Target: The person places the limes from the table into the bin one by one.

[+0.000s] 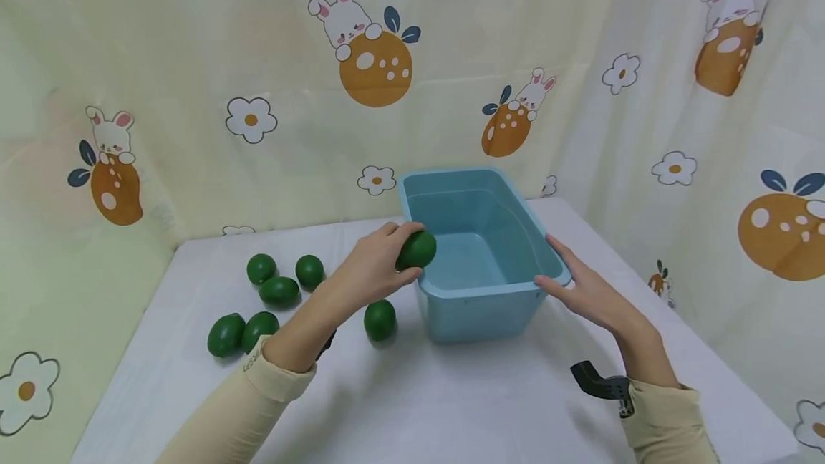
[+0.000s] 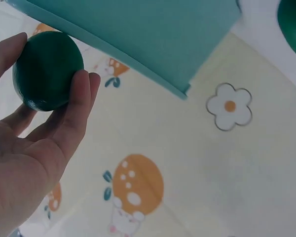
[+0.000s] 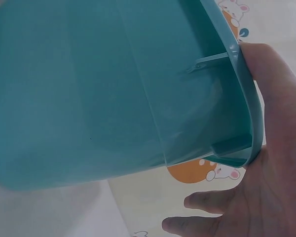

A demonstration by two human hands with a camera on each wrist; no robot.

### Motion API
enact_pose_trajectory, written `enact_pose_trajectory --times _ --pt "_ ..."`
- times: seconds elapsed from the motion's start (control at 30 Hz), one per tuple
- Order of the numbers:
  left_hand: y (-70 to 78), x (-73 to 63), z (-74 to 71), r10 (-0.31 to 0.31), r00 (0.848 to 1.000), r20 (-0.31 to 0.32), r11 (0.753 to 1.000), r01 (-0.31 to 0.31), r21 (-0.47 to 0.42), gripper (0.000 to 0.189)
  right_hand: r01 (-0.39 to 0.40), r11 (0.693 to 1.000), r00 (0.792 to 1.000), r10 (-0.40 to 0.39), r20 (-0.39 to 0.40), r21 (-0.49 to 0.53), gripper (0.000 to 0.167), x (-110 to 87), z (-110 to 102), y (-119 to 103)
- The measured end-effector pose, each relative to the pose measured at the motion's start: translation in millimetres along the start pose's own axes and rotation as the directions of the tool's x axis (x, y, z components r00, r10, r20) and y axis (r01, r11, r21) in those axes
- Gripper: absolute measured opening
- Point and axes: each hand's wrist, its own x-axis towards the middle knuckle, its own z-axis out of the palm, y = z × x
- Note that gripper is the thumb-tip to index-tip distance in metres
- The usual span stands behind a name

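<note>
My left hand (image 1: 377,263) grips a dark green lime (image 1: 416,250) between thumb and fingers at the left rim of a light blue plastic bin (image 1: 486,317). In the left wrist view the lime (image 2: 48,71) shows between the fingertips, close to the bin's rim (image 2: 138,66). The bin stands upright, and its visible inside floor is bare. My right hand (image 1: 589,292) holds the bin's near right corner, thumb on the near side and fingers along the right side. The right wrist view shows that hand (image 3: 281,133) against the rim (image 3: 246,94), two fingers extended below the bin.
Several more limes lie on the white table (image 1: 412,414): a cluster (image 1: 279,292) at the left, a pair (image 1: 226,335) partly behind the left forearm, and a single lime (image 1: 380,320) left of the bin. A patterned curtain (image 1: 451,34) surrounds the table's back and sides.
</note>
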Motion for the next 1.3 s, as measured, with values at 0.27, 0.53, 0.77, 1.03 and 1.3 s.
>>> enact_pose_trajectory --times 0.27,0.53,0.77,1.03,1.3 --pt "11.9 18.7 7.1 0.076 0.997 0.033 0.997 -0.075 -0.015 0.058 0.003 1.0 1.0 -0.003 -0.008 -0.001 0.085 0.6 0.5 -3.0" --pt "15.6 27.6 16.4 0.099 0.994 0.052 0.995 -0.099 -0.002 0.059 0.01 1.0 1.0 -0.009 -0.022 0.009 0.086 -1.1 4.4 -4.1" --pt "16.1 29.9 18.6 0.12 0.992 0.037 0.993 -0.12 0.006 0.06 0.001 1.0 1.0 -0.001 -0.022 0.023 0.086 -5.4 0.6 -6.3" --pt "6.1 17.2 8.4 0.118 0.988 -0.101 0.993 -0.116 0.035 0.058 0.003 1.0 1.0 -0.002 -0.001 0.026 0.086 -0.7 4.2 -5.9" --pt "-13.4 0.1 2.4 0.078 0.993 -0.093 0.994 -0.07 0.082 0.055 -0.014 1.0 1.0 0.013 0.024 0.018 0.086 0.9 1.4 -5.9"
